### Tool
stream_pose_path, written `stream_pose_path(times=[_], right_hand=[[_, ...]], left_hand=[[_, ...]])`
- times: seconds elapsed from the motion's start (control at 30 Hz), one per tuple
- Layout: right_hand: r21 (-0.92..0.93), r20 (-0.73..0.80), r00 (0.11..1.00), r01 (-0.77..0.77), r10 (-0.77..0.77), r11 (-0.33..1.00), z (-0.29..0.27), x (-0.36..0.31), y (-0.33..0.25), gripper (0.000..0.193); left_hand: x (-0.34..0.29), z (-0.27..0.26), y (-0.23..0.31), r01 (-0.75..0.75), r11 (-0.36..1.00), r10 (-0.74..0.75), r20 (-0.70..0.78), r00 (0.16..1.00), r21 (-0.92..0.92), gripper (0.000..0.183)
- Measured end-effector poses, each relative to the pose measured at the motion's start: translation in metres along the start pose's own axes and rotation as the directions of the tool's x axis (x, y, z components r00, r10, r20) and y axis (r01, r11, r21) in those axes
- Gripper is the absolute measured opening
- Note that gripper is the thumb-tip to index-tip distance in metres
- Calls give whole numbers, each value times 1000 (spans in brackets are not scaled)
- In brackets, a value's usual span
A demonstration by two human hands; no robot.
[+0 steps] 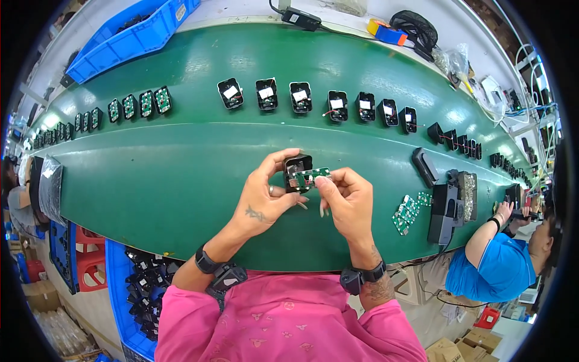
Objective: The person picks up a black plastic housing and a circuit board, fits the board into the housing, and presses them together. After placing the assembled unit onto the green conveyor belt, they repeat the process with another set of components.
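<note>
The left hand (262, 196) grips a small black housing (295, 166) above the green belt (151, 181), thumb over its top and fingers (298, 202) curled beneath, so the open side faces the person; the right hand (350, 202) pinches a green circuit board (312, 177) between thumb and forefinger, the board touching the housing's lower right edge, held flat as if to line it up with the opening; both hands hang clear of the belt, near its front edge. Beyond the housing, across the belt, a row of open black housings (301, 96) stands with white labels and red wires showing; left of that row sit more green boards (139, 104) in a line. Right of the housing lies a loose heap of spare boards (407, 211), within the right hand's reach, beside a black fixture (446, 211). Left and below the housing, a blue bin (120, 289) of black parts sits under the belt's edge. A co-worker in a blue shirt (503, 265) works at the far right.
</note>
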State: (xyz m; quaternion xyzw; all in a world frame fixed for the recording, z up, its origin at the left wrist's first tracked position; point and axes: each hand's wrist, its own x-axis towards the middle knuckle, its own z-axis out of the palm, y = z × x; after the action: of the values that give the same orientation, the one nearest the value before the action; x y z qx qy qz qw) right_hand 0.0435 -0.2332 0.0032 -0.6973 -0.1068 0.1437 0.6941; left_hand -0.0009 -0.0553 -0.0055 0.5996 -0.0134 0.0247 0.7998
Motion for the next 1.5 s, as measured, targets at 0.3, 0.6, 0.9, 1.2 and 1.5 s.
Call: stream_pose_path(times=[0.3, 0.6, 0.9, 1.2, 1.5], right_hand=[[46, 0, 975, 220, -221, 974, 10, 4, 12, 13], [-259, 266, 963, 119, -48, 959, -1, 10, -4, 33], [-391, 144, 960, 279, -242, 877, 3, 7, -17, 32], [-588, 108, 931, 342, -348, 733, 2, 12, -10, 26], [-481, 151, 957, 289, -247, 828, 16, 27, 1, 31]], left_hand=[[-3, 10, -8, -46, 997, 51, -67, 996, 69, 61], [-1, 10, -12, -230, 827, 352, -155, 923, 512, 48], [-2, 17, -7, -213, 851, 323, -158, 933, 481, 55], [5, 9, -3, -23, 998, 24, -25, 999, 60, 42], [8, 10, -18, 45, 997, -34, -168, 985, 62, 34]])
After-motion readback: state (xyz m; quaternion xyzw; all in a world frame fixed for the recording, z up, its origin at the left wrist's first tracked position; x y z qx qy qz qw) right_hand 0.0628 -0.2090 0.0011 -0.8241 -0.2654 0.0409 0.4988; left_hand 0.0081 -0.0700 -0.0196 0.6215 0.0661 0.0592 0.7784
